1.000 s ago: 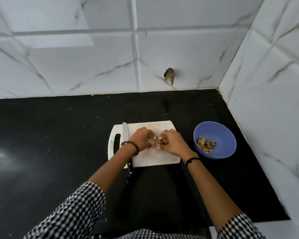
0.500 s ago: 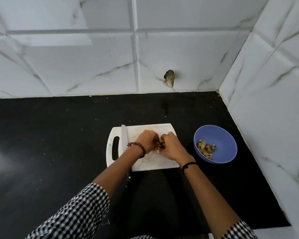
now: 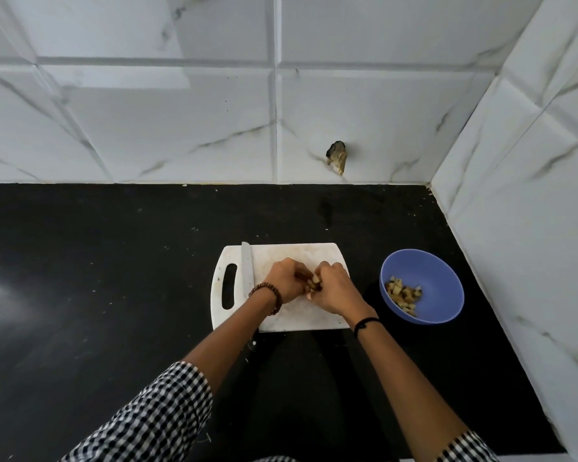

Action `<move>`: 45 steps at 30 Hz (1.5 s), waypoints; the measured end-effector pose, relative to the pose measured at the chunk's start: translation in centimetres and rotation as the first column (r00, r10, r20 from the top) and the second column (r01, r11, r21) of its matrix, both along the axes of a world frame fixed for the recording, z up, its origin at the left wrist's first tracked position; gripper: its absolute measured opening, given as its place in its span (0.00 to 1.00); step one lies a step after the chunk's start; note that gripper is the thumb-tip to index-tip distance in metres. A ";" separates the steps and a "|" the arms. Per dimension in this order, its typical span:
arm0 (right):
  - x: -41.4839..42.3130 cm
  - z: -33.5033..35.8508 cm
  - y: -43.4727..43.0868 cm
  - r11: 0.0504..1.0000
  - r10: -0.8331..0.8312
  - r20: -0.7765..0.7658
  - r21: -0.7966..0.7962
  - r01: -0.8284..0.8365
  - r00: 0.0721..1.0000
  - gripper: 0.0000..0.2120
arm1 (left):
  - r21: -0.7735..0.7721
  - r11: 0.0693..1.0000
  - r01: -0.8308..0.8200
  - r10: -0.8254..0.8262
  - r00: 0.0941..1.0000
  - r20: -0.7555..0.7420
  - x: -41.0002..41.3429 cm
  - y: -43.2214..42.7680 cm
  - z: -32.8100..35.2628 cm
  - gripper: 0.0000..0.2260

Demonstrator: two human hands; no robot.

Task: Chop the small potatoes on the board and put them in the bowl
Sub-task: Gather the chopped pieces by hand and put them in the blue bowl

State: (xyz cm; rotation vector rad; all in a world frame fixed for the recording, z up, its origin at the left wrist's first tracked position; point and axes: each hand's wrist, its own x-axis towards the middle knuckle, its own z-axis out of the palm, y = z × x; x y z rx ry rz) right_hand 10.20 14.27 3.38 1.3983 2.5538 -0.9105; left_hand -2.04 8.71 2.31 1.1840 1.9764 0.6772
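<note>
Two hands meet over the middle of the white board (image 3: 301, 320). The left hand (image 3: 282, 280) and the right hand (image 3: 336, 288) curl in toward each other, and each grip is closed round the small potato pieces (image 3: 315, 282) bunched between them. Only a few yellow and brown bits show between the fingers.

A knife (image 3: 247, 268) lies on the left part of the board, just beside the board's handle hole. Its blade points to the far side, and its handle goes under the left arm.

The blue bowl (image 3: 437, 288) sits on the black desk (image 3: 114, 278), right of the board and not touching it. More chopped potato (image 3: 404, 295) lies inside it, on the left side.

A bead bracelet (image 3: 269, 295) is on the left wrist and a black band (image 3: 366, 323) on the right wrist. A checked sleeve (image 3: 161, 411) covers the near left arm. White tiles (image 3: 181, 128) stand behind the desk, with a broken hole (image 3: 337, 156) low down.
</note>
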 end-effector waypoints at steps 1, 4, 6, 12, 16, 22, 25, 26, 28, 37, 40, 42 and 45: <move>0.1 0.0 0.0 1.000 -0.009 -0.015 -0.006 0.009 1.000 0.18 | 0.000 1.000 -0.019 0.019 0.999 0.038 0.0 -0.1 -0.1 0.13; 0.5 0.2 -0.1 0.999 -0.033 -0.057 -0.011 0.033 0.998 0.18 | 0.003 0.999 -0.052 0.051 0.988 0.143 0.0 -0.4 -0.3 0.13; 0.8 0.3 0.0 0.998 -0.056 -0.095 -0.023 0.054 0.994 0.18 | 0.010 0.997 -0.074 0.071 0.982 0.177 0.1 -0.5 -0.2 0.13; 2.2 1.7 0.3 0.986 -0.150 -0.205 -0.104 0.131 0.967 0.18 | 0.032 0.997 -0.075 0.065 0.969 0.240 0.3 0.0 1.3 0.11; 3.5 3.4 1.1 0.977 -0.206 -0.282 -0.113 0.180 0.937 0.17 | 0.088 0.995 -0.047 0.021 0.961 0.275 1.1 1.1 3.5 0.11; 8.5 7.4 2.2 0.947 -0.320 -0.406 -0.113 0.300 0.856 0.16 | 0.174 0.980 0.101 -0.149 0.945 0.291 4.9 4.6 7.6 0.11; 11.5 8.3 2.7 0.919 -0.385 -0.380 -0.077 0.386 0.841 0.16 | 0.165 0.970 0.179 -0.220 0.935 0.279 7.9 6.1 8.3 0.12; 12.2 8.3 2.8 0.911 -0.403 -0.351 -0.063 0.408 0.845 0.17 | 0.150 0.968 0.200 -0.234 0.936 0.264 8.8 6.5 8.3 0.12; 13.6 8.2 2.9 0.888 -0.456 -0.272 -0.075 0.454 0.847 0.18 | 0.113 0.963 0.244 -0.264 0.936 0.234 10.5 7.0 7.9 0.12; 15.0 7.1 2.6 0.835 -0.547 -0.182 -0.044 0.548 0.817 0.20 | 0.109 0.939 0.325 -0.333 0.941 0.064 11.7 5.9 7.1 0.15; 13.4 7.2 2.3 0.857 -0.503 -0.190 0.017 0.515 0.843 0.17 | 0.139 0.950 0.278 -0.290 0.955 0.067 10.0 5.2 7.1 0.14; 11.8 7.3 1.7 0.877 -0.456 -0.202 0.061 0.476 0.867 0.16 | 0.140 0.955 0.261 -0.273 0.959 0.078 8.8 4.7 7.3 0.13; 9.4 7.1 0.7 0.928 -0.315 -0.239 0.126 0.351 0.919 0.12 | 0.138 0.968 0.208 -0.218 0.974 0.062 6.8 3.5 7.1 0.12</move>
